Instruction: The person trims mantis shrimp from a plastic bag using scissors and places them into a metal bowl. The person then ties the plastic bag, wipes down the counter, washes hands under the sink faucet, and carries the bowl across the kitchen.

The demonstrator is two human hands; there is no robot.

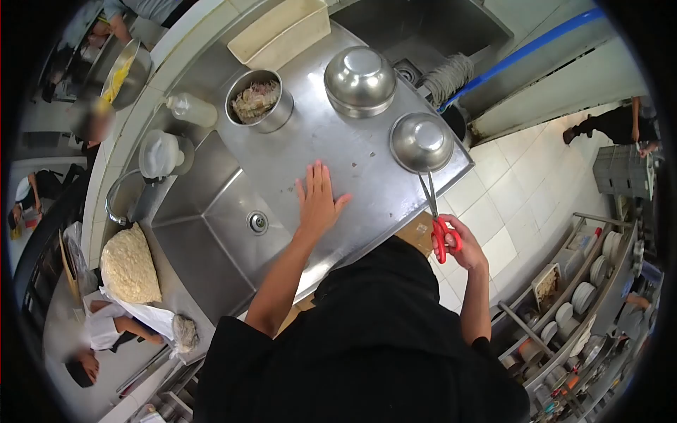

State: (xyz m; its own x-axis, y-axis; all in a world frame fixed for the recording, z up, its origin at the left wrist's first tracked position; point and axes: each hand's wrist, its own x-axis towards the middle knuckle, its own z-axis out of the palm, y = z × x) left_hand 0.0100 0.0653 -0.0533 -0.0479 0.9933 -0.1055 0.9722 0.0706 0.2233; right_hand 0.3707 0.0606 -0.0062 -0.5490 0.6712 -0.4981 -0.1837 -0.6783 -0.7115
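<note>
My left hand (319, 200) lies over the steel counter (338, 169) with its fingers spread, holding nothing, just right of the sink. In my right hand (463, 243) are red-handled scissors (438, 229), their blades slightly parted and directed toward an upturned steel bowl (422, 142) at the counter's right edge. A larger upturned bowl (360, 80) rests farther back. To its left stands a steel pot (259, 101) with pale, brownish food pieces inside. Small dark scraps dot the counter between my hands and the bowls.
The sink (218, 225) is left of my left hand. Behind it stand a plastic bottle (192, 111), a white container (161, 154) and a faucet (113, 201). A cream tub (280, 29) is at the back. Shelves with plates (584, 297) line the right; other people are farther off.
</note>
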